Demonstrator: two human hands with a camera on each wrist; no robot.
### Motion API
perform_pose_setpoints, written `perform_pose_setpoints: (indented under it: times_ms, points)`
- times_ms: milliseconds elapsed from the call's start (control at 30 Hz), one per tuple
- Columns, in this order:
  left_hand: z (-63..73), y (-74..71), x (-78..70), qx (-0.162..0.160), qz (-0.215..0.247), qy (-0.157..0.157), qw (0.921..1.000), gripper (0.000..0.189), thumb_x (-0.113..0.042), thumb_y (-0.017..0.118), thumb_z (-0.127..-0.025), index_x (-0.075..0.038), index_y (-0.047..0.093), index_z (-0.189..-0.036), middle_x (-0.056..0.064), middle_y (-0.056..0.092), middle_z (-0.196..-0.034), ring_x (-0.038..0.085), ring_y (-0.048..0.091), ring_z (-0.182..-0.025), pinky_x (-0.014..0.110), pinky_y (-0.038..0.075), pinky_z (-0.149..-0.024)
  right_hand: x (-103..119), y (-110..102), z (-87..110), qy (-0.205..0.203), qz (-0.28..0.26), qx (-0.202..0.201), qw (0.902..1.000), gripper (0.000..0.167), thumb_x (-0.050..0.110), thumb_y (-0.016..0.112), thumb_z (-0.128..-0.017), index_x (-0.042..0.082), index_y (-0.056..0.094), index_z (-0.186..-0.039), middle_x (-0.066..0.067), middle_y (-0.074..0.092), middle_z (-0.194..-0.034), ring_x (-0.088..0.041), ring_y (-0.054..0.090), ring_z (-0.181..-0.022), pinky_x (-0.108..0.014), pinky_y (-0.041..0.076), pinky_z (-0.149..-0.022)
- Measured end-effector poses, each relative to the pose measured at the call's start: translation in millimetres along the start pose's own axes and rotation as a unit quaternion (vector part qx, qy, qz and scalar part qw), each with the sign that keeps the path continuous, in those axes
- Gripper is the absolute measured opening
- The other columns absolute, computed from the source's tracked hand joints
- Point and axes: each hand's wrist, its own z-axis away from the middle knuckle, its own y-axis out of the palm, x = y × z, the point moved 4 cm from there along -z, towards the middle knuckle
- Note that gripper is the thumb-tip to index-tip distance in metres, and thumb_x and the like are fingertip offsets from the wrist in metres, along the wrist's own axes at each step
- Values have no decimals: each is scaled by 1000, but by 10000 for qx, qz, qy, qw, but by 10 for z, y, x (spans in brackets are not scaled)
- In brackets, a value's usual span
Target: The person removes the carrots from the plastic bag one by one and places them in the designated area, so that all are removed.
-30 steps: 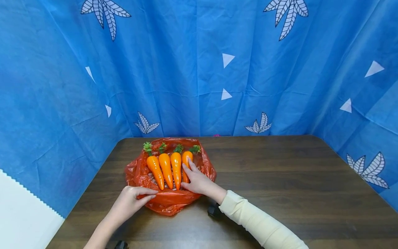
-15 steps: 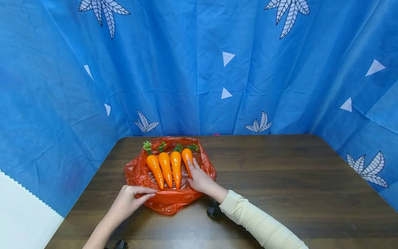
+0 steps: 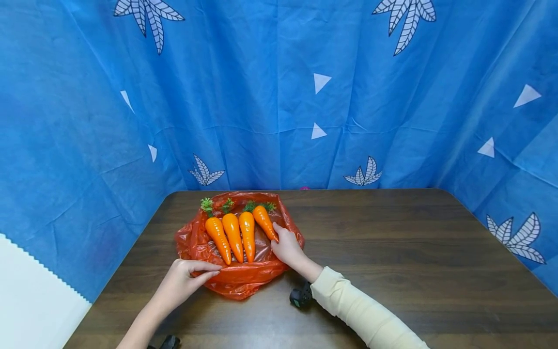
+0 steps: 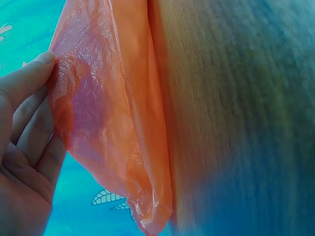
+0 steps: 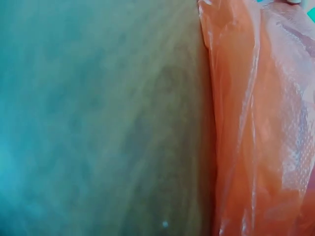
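A red plastic bag [image 3: 248,276] lies spread on the table with its mouth facing up. Inside it, three orange carrots with green tops, among them the middle carrot [image 3: 232,237], rest side by side. The rightmost carrot [image 3: 264,222] slants away from them, its pointed end pinched by my right hand [image 3: 288,246]. My left hand [image 3: 185,281] pinches the bag's front rim between thumb and fingers. In the left wrist view, the left hand [image 4: 27,132] holds the edge of the thin bag [image 4: 98,103]. The right wrist view shows the bag's side [image 5: 256,128]; most of the right hand lies outside it.
The brown wooden table [image 3: 392,261] extends to the right of the bag. A blue patterned curtain [image 3: 301,97] hangs behind and along both sides. White material [image 3: 35,300] borders the table at lower left. Black wrist devices, such as the right one [image 3: 302,295], sit under the forearms.
The right hand has closed on the rightmost carrot and swung its tip to the right, away from the other carrots. The left hand stays at the bag's rim.
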Motion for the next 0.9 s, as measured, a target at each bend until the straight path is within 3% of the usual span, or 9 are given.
perform_pose_setpoints:
  times_ms: [400,667,900]
  points:
    - [-3,-5,-4,85,0,-159,9998,13,-7,75,-79,-12,76,-91,-7,70,-84,5,64,-78,24,54,-61,-18,-89,27,95,-701,-1169,9906,35,-1,64,-87,-6,59,-122,-17,61,-118,-28,59,-103,-41,48,-86]
    - [-4,1,-7,131,2,-113,9999,15,-4,75,-78,-12,76,-91,-7,70,-84,5,64,-78,24,54,-62,-26,-205,54,93,-1094,-1637,9804,30,-3,63,-87,-3,64,-117,-16,64,-111,-27,61,-99,-40,49,-85]
    - [-1,11,-13,216,1,-159,9996,15,-4,75,-78,-12,76,-91,-7,70,-84,5,64,-79,23,53,-63,-43,-366,99,163,-1522,-1967,9685,27,-3,64,-87,-3,65,-114,-17,65,-107,-24,64,-87,-34,53,-75]
